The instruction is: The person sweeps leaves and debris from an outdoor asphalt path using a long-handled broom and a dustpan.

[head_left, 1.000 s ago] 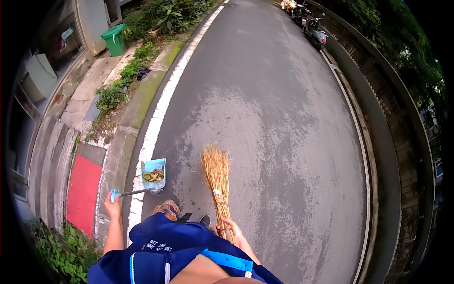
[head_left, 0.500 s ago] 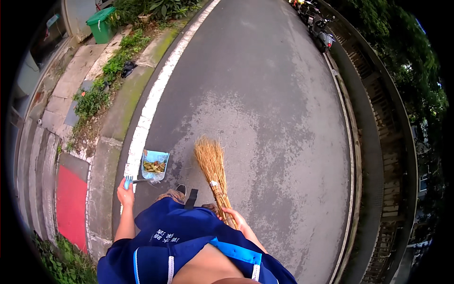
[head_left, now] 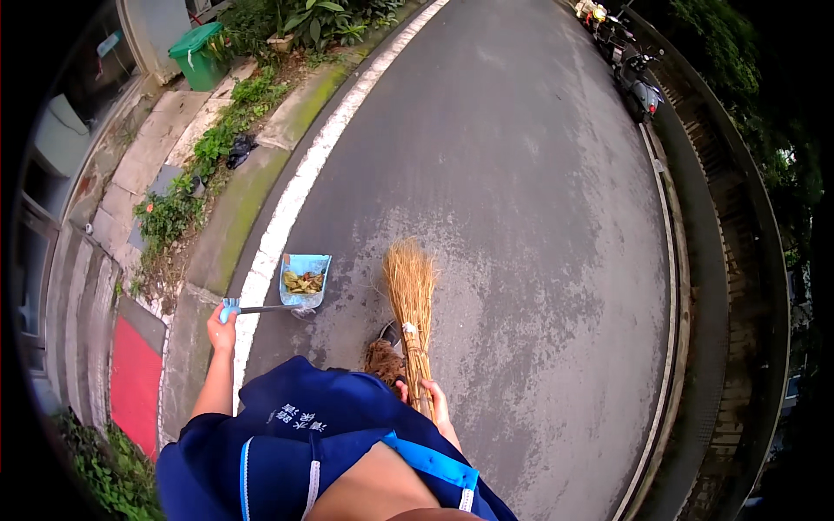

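My left hand (head_left: pixel 222 330) is closed around the light blue grip at the end of a dark dustpan handle. The light blue dustpan (head_left: pixel 318 298) hangs over or rests on the asphalt beside the white line; which one I cannot tell. In its pan lies a heap of yellow-brown dry leaves (head_left: pixel 304 283). My right hand (head_left: pixel 437 401) grips the bound lower stem of a straw broom (head_left: pixel 410 282). Its bristles fan out away from me over the road, to the right of the dustpan. A shoe of mine shows partly beside the broom.
Along the left run a white road line (head_left: pixel 304 165), a mossy kerb and a plant strip with a black plastic bag (head_left: pixel 241 151). A green bin (head_left: pixel 198 59) stands farther up. Scooters (head_left: pixel 638 85) are parked far right, beside a long railing (head_left: pixel 725 200).
In the picture, dustpan and broom both sit farther right, and the road and scooters have shifted right too. The broom has turned more upright. My foot has moved, and both grips stay closed.
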Action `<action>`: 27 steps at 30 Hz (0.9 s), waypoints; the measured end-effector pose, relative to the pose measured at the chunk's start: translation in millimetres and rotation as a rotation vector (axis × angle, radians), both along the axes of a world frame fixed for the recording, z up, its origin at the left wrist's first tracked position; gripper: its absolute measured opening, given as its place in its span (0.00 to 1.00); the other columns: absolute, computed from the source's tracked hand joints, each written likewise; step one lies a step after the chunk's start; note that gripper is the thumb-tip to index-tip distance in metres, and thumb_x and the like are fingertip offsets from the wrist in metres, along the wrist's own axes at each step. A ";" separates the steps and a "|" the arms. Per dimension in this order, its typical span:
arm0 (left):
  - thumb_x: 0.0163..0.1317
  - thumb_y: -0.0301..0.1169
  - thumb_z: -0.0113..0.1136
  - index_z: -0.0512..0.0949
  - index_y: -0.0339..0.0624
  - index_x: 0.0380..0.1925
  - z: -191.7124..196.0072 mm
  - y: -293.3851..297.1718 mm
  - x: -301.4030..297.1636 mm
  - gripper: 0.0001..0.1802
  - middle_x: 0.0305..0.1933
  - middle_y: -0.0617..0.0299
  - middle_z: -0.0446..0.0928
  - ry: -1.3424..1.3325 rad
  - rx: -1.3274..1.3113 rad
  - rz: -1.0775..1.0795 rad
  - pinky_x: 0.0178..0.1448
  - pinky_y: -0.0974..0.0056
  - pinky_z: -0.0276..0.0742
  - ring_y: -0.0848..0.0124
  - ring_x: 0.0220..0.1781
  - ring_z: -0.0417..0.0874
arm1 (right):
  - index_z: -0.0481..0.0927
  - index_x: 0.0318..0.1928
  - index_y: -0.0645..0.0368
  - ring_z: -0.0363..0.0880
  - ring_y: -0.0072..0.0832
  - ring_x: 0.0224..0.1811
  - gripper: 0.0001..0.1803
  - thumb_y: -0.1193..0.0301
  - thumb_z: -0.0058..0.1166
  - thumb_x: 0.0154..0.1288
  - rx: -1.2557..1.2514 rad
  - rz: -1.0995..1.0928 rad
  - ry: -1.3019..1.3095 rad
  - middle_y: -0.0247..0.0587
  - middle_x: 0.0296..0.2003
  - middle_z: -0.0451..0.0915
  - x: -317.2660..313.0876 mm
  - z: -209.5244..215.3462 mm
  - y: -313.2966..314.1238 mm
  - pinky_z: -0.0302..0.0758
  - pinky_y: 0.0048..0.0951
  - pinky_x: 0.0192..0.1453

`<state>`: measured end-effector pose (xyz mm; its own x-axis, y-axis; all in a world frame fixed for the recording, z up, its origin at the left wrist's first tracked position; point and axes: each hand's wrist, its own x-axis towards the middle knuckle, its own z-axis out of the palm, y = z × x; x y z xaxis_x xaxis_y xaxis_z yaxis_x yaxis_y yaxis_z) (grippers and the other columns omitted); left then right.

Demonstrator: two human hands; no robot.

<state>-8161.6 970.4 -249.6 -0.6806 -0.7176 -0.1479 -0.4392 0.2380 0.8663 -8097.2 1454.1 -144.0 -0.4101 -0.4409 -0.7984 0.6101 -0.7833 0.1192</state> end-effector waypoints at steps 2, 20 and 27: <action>0.54 0.25 0.64 0.77 0.33 0.50 5.5 13.0 -28.2 0.21 0.40 0.57 0.82 0.066 0.089 0.039 0.46 0.67 0.74 0.73 0.39 0.80 | 0.73 0.49 0.69 0.80 0.31 0.28 0.25 0.62 0.55 0.58 -0.047 0.050 0.027 0.43 0.31 0.80 -46.2 1.7 18.7 0.81 0.26 0.36; 0.53 0.33 0.65 0.78 0.42 0.50 7.3 114.6 -343.5 0.22 0.37 0.52 0.83 -0.211 -0.189 0.124 0.46 0.63 0.75 0.65 0.38 0.84 | 0.75 0.40 0.65 0.79 0.28 0.29 0.13 0.71 0.54 0.56 0.274 0.341 0.037 0.40 0.27 0.78 -431.3 -8.7 101.6 0.80 0.28 0.32; 0.54 0.34 0.64 0.78 0.46 0.50 20.0 127.3 -506.6 0.22 0.37 0.53 0.83 -0.307 -0.180 0.077 0.45 0.61 0.76 0.62 0.38 0.84 | 0.68 0.51 0.55 0.79 0.31 0.28 0.21 0.75 0.53 0.54 0.415 0.229 0.100 0.46 0.33 0.78 -576.5 37.1 111.0 0.81 0.30 0.31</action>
<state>-8668.3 1097.8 -229.6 -0.5670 -0.7982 -0.2034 -0.6949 0.3309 0.6384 -8673.7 1565.1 -106.9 -0.4233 -0.1809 -0.8878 0.7647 -0.5968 -0.2430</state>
